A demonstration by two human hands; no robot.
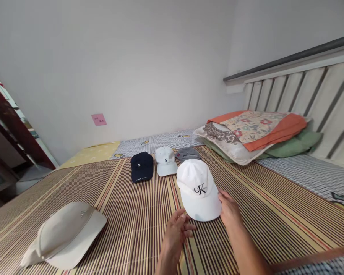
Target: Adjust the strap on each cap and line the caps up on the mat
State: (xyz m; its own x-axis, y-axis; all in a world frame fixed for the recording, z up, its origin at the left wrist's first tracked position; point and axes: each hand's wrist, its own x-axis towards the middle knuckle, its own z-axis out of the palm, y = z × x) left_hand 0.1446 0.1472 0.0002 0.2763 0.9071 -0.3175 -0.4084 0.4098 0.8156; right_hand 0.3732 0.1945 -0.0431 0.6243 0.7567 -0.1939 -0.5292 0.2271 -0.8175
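Observation:
A white baseball cap (195, 179) with dark letters on its front is in the middle of the head view, its brim toward me. My right hand (229, 206) grips the right edge of that brim, fingers partly hidden beneath it. Just left of the brim, my left hand (176, 233) has its fingers apart and holds nothing. Behind the white cap are a navy cap (141, 166), a pale cap (165, 160) and a grey cap (187, 154) in a row. A beige cap (70, 233) lies at the lower left, tilted on its side.
A striped bamboo mat (117, 217) covers the bed. Stacked pillows (258, 130) with an orange-edged cover lie at the right, beside a slatted headboard (301, 91). A pink note (99, 119) is stuck on the wall behind.

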